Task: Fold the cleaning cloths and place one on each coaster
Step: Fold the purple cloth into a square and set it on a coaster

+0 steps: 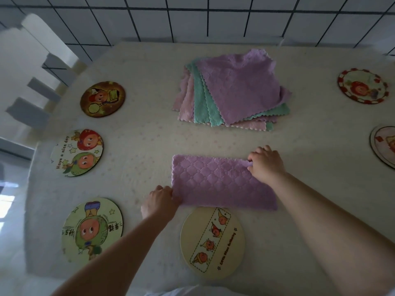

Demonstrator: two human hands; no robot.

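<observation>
Both hands grip the purple cloth [220, 182] in the head view: the left hand [159, 201] pinches its near-left corner, the right hand [266, 163] its far-right corner. Folded once, the cloth lies with its long axis left to right, just beyond the nearest coaster [212, 242], so the second fold likely brings end to end.

The tabletop [139, 146] is covered in a pale cream quilted cloth with faint small dots scattered over it. Behind its far edge runs a wall [213, 16] of white square tiles with dark grout lines. At the far left corner stands a white chair [32, 67], its slatted back close against the edge. Down the left side, a bit of shiny floor [8, 199] catches bright light.
</observation>
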